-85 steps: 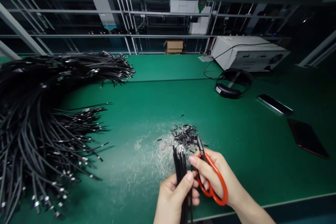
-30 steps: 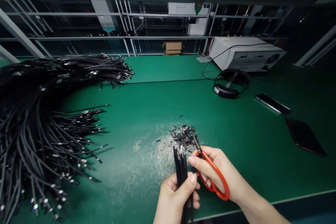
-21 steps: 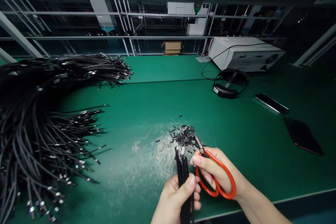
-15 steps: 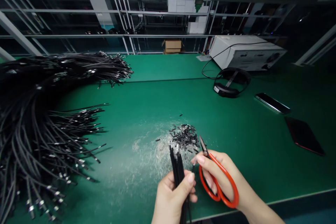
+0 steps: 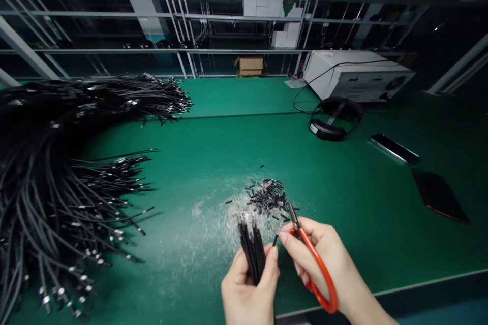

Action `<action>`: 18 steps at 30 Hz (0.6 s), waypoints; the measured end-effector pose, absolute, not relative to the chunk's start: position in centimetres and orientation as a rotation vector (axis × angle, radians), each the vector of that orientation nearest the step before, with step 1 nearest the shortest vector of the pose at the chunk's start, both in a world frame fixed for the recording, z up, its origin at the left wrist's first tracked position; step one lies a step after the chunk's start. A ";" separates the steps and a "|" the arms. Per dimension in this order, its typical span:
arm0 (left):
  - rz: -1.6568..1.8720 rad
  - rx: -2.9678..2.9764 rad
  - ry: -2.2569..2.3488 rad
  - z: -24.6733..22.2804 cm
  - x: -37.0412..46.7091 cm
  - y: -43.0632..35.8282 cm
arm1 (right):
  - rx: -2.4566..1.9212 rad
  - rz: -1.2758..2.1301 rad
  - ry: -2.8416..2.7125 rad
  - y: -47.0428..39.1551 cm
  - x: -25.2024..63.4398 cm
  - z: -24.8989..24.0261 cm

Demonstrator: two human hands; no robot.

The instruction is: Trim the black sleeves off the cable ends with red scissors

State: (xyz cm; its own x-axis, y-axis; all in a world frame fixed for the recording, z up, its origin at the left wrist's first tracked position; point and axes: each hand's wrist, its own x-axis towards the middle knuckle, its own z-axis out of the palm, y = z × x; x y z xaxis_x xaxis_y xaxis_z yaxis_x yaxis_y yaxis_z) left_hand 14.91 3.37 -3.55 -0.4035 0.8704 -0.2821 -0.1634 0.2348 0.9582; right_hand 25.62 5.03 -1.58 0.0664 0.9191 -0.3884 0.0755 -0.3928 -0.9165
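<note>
My left hand (image 5: pixel 249 284) is closed around a bundle of black cables (image 5: pixel 252 251), their ends pointing up and away from me. One cable end (image 5: pixel 275 239) stands apart from the bundle, between my left thumb and the fingertips of my right hand (image 5: pixel 316 249). Red-handled scissors (image 5: pixel 316 264) sit in my right hand, blades pointing away from me and close together. Just beyond the blades lies a pile of short black cut pieces (image 5: pixel 269 197), with pale, wispy strands (image 5: pixel 213 223) scattered around it on the green table (image 5: pixel 213 147).
A large heap of black cables with metal ends (image 5: pixel 49 172) covers the left side. To the right are a black headset (image 5: pixel 331 124), a phone (image 5: pixel 394 149), a dark flat device (image 5: pixel 438 195) and a white box-shaped machine (image 5: pixel 358 78). Shelving stands behind.
The bundle has tilted slightly left in my left hand. My right fingertips have come in close to the single cable end, and the scissors have turned, their handles nearer together.
</note>
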 end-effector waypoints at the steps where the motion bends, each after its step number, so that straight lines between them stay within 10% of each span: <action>1: 1.346 0.680 1.538 -3.4 14.9 3.4 | -1.605 1.410 -1.034 5.1 25.7 -1.5; 12: 1.109 0.577 1.261 -3.0 14.0 4.3 | -1.592 1.199 -1.420 5.5 27.1 -1.4; 18: 1.030 0.469 1.226 -2.9 13.1 4.5 | -1.492 0.497 -2.042 5.1 29.8 -2.4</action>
